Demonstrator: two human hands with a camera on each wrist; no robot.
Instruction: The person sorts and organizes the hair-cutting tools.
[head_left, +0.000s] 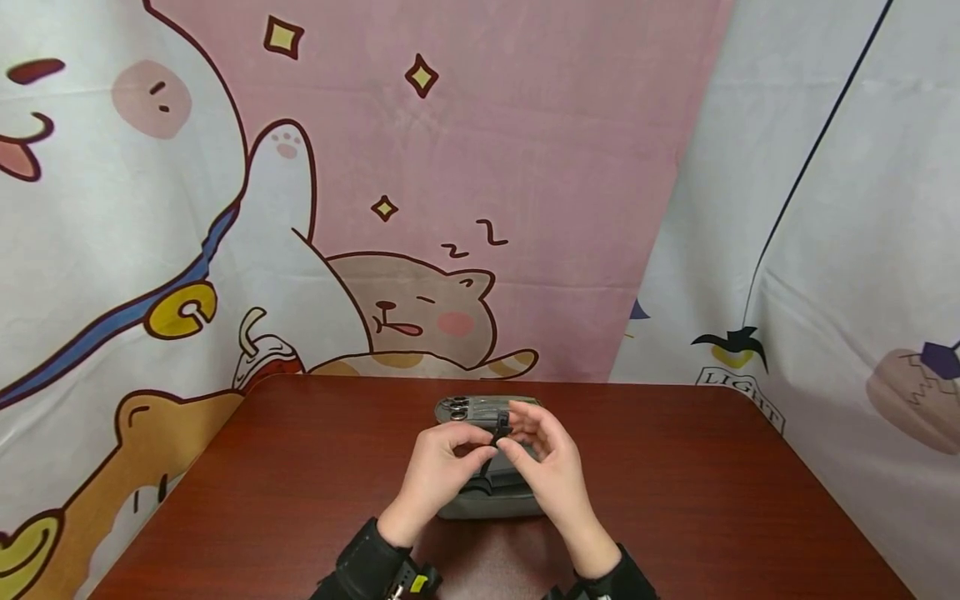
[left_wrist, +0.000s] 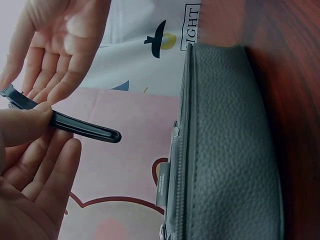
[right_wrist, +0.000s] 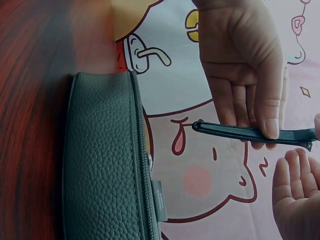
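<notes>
A black nail clipper (head_left: 501, 427) is held up over the grey case, seen lengthwise as a slim lever in both wrist views. My left hand (head_left: 444, 462) pinches the nail clipper (right_wrist: 230, 131) between thumb and fingers near its middle. At the clipper's head end, the thumb of my right hand (head_left: 551, 471) touches it, while the other fingers stay loosely extended and apart from the thumb. The grey pebbled-leather zip case (left_wrist: 230, 140) lies under both hands. In the head view its lid stands open, and the hands hide part of the inside.
The case rests on a reddish-brown wooden table (head_left: 315, 483). Round metallic items (head_left: 454, 408) show at the case's far left. A cartoon-printed cloth (head_left: 525, 167) hangs behind the table. Both wrists wear black straps with cameras.
</notes>
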